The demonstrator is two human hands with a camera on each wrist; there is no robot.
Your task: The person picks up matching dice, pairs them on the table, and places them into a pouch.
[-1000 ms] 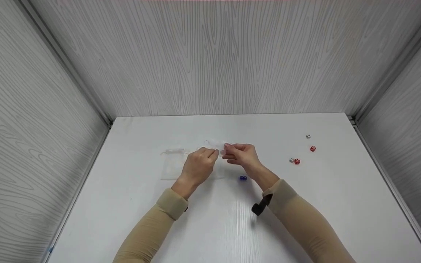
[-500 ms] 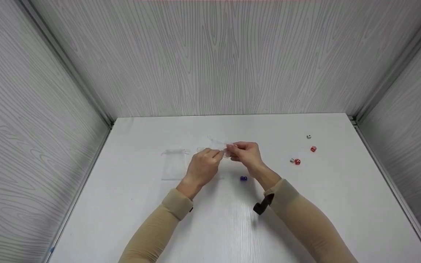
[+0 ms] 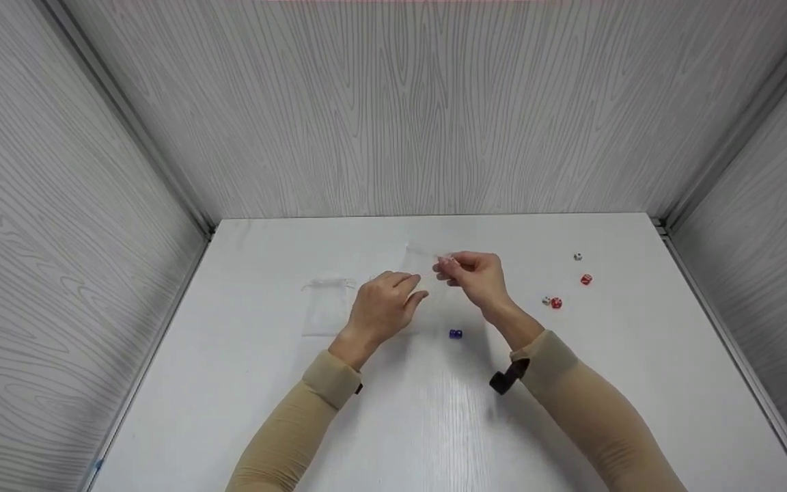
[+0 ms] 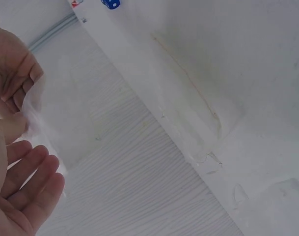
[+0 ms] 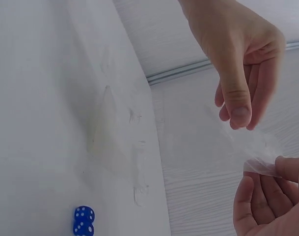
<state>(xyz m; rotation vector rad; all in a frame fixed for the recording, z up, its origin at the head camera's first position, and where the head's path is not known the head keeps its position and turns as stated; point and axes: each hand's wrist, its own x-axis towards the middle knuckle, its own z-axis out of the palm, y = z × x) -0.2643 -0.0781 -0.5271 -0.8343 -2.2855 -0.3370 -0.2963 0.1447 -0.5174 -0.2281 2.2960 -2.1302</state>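
In the head view my right hand [image 3: 481, 281] pinches the edge of a sheer white pouch [image 3: 419, 259] between thumb and fingers, above the table. The pouch hangs thin and see-through in the left wrist view [image 4: 73, 130]. My left hand [image 3: 381, 309] is just left of it, thumb apart from relaxed fingers, holding nothing that I can see. In the right wrist view its fingertips are close to the pouch; whether they touch it, I cannot tell. Two blue dice [image 3: 456, 334] lie side by side on the table below my right hand.
A flat sheer drawstring pouch [image 3: 327, 309] lies left of my left hand. Another sheer pouch [image 4: 196, 110] lies on the table, partly hidden by that hand in the head view. At the right are red dice [image 3: 586, 279] and small white dice [image 3: 577, 257]. Grey wood-patterned walls [image 3: 393, 123] enclose the table.
My right hand has moved up and right with the pouch, which is now more spread out. My left hand has drawn apart from it, its thumb and fingers opening.
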